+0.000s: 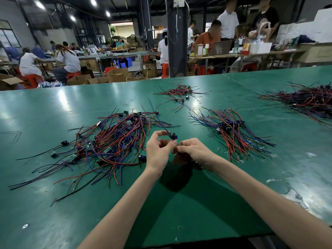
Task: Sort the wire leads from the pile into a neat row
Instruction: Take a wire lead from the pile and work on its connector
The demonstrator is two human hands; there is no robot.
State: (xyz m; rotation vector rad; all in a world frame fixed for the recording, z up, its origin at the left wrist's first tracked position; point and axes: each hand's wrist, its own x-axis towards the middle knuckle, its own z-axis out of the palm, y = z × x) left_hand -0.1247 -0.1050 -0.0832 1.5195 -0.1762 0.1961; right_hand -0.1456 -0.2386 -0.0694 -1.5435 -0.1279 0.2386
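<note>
A tangled pile of red, blue and black wire leads (115,141) with small green boards lies on the green table (53,112), left of my hands. A neater fanned bundle of leads (233,130) lies to the right. My left hand (158,151) pinches one blue lead (162,124) near its small dark connector (173,136), raised above the table. My right hand (192,151) is curled just beside it, fingertips meeting the left hand's; what it grips is hidden.
A smaller wire pile (181,92) lies farther back, and a large dark heap of wires (309,101) sits at the far right. The table's near edge (179,243) runs under my forearms. Seated workers, cardboard boxes and other tables fill the background.
</note>
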